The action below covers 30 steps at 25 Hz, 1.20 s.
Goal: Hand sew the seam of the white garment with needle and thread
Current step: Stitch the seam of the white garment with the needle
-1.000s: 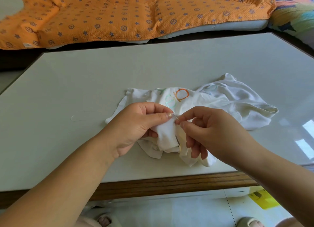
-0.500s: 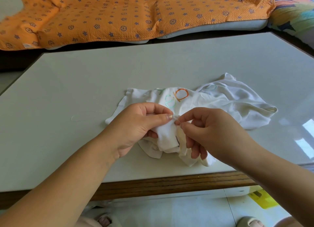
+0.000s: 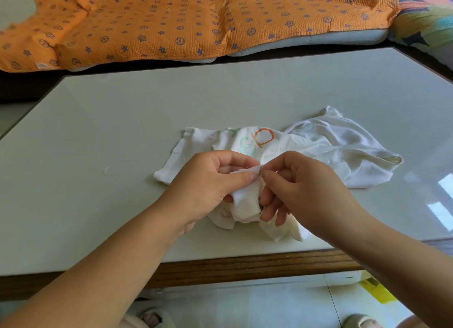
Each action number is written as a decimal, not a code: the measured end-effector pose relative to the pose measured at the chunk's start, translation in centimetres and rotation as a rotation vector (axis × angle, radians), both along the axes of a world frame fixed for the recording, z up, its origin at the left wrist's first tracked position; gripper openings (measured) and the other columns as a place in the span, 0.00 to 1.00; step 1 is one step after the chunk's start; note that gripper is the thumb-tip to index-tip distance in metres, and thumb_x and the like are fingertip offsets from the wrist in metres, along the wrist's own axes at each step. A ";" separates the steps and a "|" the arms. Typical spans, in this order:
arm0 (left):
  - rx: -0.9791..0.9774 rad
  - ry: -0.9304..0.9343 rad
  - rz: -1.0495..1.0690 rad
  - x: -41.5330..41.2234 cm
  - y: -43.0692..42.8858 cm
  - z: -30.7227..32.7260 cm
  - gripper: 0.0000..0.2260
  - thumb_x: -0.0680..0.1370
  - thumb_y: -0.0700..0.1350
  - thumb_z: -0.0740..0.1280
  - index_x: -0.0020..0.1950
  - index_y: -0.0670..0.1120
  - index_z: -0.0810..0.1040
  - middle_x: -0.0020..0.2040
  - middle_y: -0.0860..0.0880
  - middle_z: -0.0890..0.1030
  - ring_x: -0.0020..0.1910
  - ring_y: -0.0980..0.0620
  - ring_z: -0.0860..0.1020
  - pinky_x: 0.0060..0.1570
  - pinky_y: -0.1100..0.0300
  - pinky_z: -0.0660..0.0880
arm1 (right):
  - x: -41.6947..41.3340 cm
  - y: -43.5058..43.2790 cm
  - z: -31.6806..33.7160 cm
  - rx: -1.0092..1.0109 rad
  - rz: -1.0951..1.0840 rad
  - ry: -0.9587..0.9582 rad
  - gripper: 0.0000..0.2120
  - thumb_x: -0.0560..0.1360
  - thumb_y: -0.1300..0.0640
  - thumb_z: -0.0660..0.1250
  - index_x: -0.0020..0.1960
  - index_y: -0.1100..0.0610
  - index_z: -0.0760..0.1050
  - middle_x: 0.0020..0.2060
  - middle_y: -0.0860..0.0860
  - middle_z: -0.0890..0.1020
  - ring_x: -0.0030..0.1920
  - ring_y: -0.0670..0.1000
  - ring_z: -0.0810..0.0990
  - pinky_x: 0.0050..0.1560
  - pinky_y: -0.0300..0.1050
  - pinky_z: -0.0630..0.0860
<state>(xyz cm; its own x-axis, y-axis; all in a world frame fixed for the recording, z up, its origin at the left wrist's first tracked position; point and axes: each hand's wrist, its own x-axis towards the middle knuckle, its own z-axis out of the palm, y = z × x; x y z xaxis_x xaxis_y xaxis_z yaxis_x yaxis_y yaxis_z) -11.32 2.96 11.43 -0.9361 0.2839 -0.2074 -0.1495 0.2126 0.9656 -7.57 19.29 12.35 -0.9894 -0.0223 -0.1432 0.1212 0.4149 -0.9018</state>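
Observation:
A crumpled white garment (image 3: 338, 151) with orange and green printed letters lies on the pale table (image 3: 122, 121). My left hand (image 3: 208, 183) grips a bunched fold of it between thumb and fingers near the table's front edge. Right beside that, my right hand (image 3: 301, 190) pinches a thin needle (image 3: 260, 162) whose tip pokes up out of the fold at the seam. The two thumbs nearly touch. A loose white thread (image 3: 115, 168) lies on the table to the left.
The table's wooden front edge (image 3: 245, 266) runs just below my wrists. An orange star-patterned blanket (image 3: 183, 21) covers a seat behind the table. A colourful cushion (image 3: 426, 16) sits at the far right. Feet in slippers show on the floor.
My right hand has shifted slightly left and closer to the left thumb, and the needle tip now stands up out of the fold. The garment stays in place.

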 end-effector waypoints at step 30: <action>-0.047 -0.078 -0.052 0.2 -0.4 0.2 0.04 0.74 0.43 0.73 0.41 0.51 0.86 0.44 0.53 0.86 0.43 0.60 0.82 0.43 0.65 0.74 | -5.6 3.8 -0.8 -0.875 -0.271 0.014 0.04 0.83 0.64 0.55 0.53 0.63 0.68 0.37 0.60 0.83 0.50 0.62 0.85 0.50 0.51 0.83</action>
